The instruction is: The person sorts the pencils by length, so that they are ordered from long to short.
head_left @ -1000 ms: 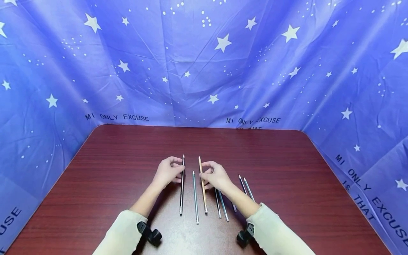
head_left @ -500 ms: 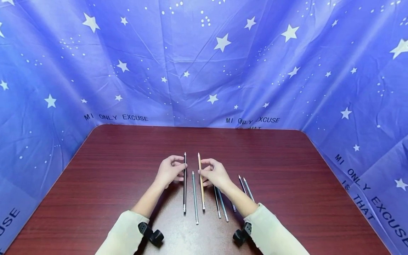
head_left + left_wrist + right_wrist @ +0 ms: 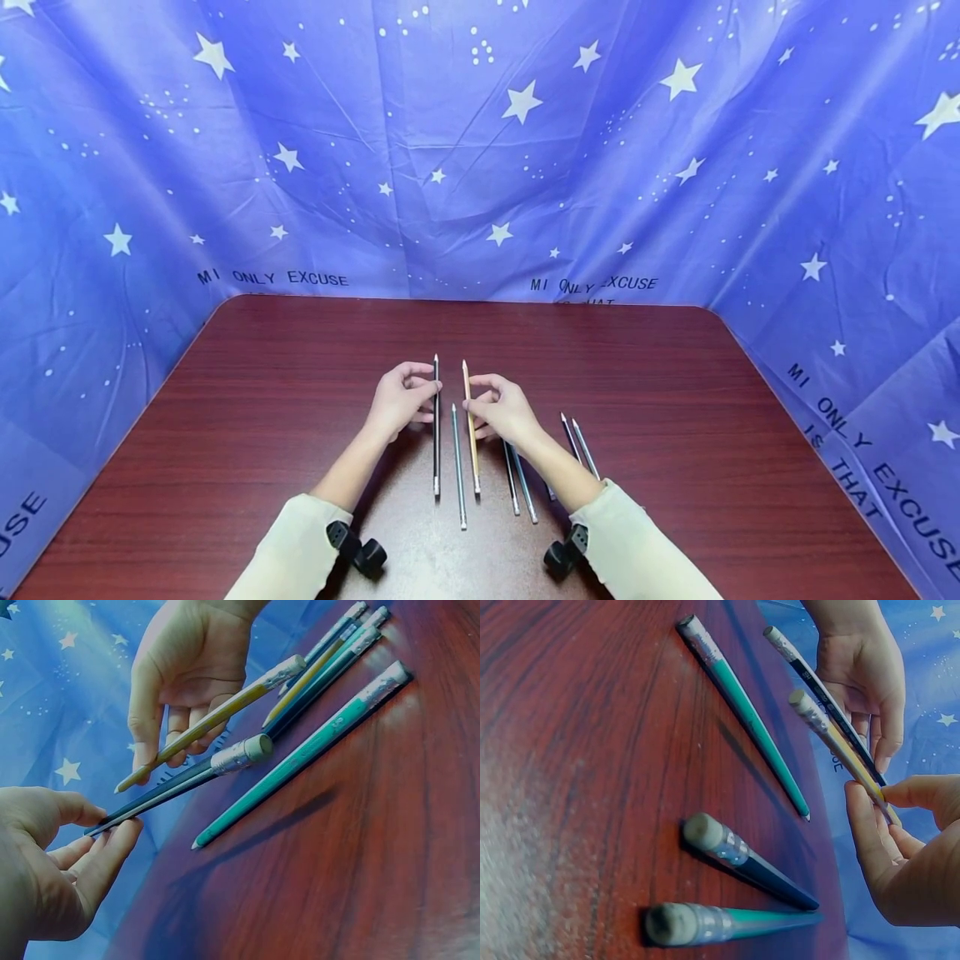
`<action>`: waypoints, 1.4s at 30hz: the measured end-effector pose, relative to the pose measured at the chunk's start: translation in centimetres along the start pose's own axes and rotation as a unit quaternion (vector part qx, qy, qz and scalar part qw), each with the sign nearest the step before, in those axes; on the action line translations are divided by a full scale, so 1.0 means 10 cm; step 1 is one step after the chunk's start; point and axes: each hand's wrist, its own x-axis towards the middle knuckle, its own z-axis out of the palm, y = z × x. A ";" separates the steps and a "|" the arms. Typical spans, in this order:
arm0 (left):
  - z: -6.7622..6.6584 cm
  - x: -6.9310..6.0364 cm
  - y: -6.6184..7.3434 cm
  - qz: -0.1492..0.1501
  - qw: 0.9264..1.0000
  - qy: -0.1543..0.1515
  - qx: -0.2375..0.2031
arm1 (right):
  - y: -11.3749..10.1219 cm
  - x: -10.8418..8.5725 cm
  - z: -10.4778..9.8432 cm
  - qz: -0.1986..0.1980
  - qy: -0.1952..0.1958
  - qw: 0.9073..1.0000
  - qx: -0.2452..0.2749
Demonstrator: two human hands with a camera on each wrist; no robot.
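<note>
My left hand [image 3: 402,403] pinches a black pencil [image 3: 437,442] between thumb and fingers, its tip pointing away from me. A yellow pencil [image 3: 472,442] is pinched the same way by my right hand [image 3: 506,410]. Between the two lies a green pencil [image 3: 459,471] on the table. Both held pencils are raised off the surface, as the left wrist view shows, with the black pencil [image 3: 180,784] and the yellow pencil [image 3: 217,716] above the green one [image 3: 300,759]. In the right wrist view the yellow pencil [image 3: 844,750] slants beside the black pencil [image 3: 832,705], eraser ends toward the camera.
Right of the green pencil, a dark pencil [image 3: 512,483] and a blue-green pencil [image 3: 525,487] lie partly under my right hand. Two further pencils [image 3: 572,437] [image 3: 586,447] lie beyond my right forearm. A starred blue cloth [image 3: 480,150] hangs behind the table [image 3: 300,333].
My left hand has carried the black pencil slightly right and away from me. My right hand has brought the yellow pencil slightly left, so the two held pencils are closer together.
</note>
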 end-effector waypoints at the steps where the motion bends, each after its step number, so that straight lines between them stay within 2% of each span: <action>1: 0.00 0.02 0.01 -0.001 1.000 0.002 0.000 | 0.00 0.00 0.00 -0.001 0.002 1.000 0.000; 6: -0.02 0.09 0.06 0.005 1.000 0.008 0.000 | -0.04 0.00 -0.01 -0.002 0.007 1.000 0.005; 13: -0.05 0.21 0.14 0.016 1.000 0.016 0.009 | -0.33 -0.21 -0.03 0.000 0.001 1.000 -0.004; 15: -0.06 0.26 0.17 0.022 0.999 0.020 0.014 | -0.34 -0.21 -0.04 0.002 0.002 1.000 -0.003; 19: -0.09 0.38 0.24 0.027 0.999 0.030 0.020 | -0.30 -0.18 -0.05 0.002 0.000 1.000 -0.001; 24: -0.13 0.56 0.31 0.034 0.998 0.042 0.025 | -0.13 -0.06 -0.08 0.000 0.000 1.000 0.003; 30: -0.15 0.74 0.38 0.054 0.995 0.064 0.052 | -0.01 0.00 -0.08 -0.006 0.007 1.000 0.000; 35: -0.18 0.85 0.37 0.059 0.992 0.074 0.081 | 0.00 0.00 -0.08 -0.008 0.008 1.000 -0.001; 42: -0.22 0.95 0.28 0.041 0.990 0.095 0.100 | 0.01 0.00 -0.09 -0.006 0.006 1.000 0.003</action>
